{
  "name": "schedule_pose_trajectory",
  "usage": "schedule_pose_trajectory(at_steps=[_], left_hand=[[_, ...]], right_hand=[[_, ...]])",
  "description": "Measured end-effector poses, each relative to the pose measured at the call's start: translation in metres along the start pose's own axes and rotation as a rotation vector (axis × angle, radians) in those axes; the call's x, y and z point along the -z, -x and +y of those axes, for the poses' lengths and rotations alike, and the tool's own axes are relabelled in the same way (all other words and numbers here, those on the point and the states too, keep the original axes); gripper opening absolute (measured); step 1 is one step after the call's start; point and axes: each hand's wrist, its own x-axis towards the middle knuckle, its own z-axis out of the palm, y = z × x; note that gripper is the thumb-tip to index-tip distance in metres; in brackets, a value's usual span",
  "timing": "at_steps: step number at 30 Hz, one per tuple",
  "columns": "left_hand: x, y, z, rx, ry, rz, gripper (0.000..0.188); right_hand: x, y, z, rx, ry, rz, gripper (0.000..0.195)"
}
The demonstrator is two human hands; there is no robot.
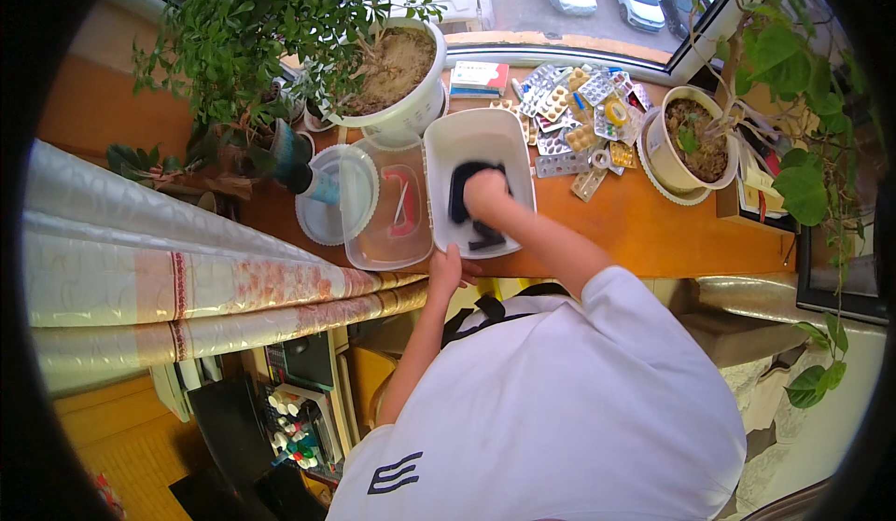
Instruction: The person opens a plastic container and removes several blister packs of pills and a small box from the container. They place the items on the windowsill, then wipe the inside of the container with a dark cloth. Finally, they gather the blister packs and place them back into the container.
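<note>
A white plastic box [477,133] stands on the wooden surface with its hinged, clear lid [367,234] laid open to the left. Inside it, my right hand [488,196] is closed on a black cloth [459,189], pressed against the bottom; the fingers are blurred and partly hidden. My left hand [446,268] grips the box at its near left corner, below the hinge side, with some fingers out of sight. A red handle [404,203] shows at the middle of the lid.
Behind and right of the box, blister packs of pills [555,105] lie heaped with a yellow tape roll [616,111]. Medicine cartons [479,79] lie by the window. Potted plants [392,66] [693,140] flank the box. A curtain [210,276] hangs at left.
</note>
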Motion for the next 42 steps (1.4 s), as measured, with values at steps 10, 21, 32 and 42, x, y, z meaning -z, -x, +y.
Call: schedule_pose_trajectory(at_steps=[10, 21, 32, 42], left_hand=[[-0.010, -0.013, -0.012, -0.050, 0.192, 0.097, 0.044], [0.023, 0.005, -0.001, 0.033, 0.097, -0.052, 0.070], [0.043, 0.140, 0.091, -0.275, -0.658, 0.057, 0.044], [-0.094, 0.149, 0.171, -1.651, -0.790, 0.070, 0.071]], right_hand=[[-0.034, 0.001, -0.012, -0.047, 0.015, -0.124, 0.021], [0.075, 0.254, 0.148, 0.131, -0.849, 0.336, 0.029], [-0.047, 0.257, 0.150, -0.174, -0.700, 0.594, 0.074], [0.051, 0.234, 0.019, 0.615, -2.402, 0.154, 0.083]])
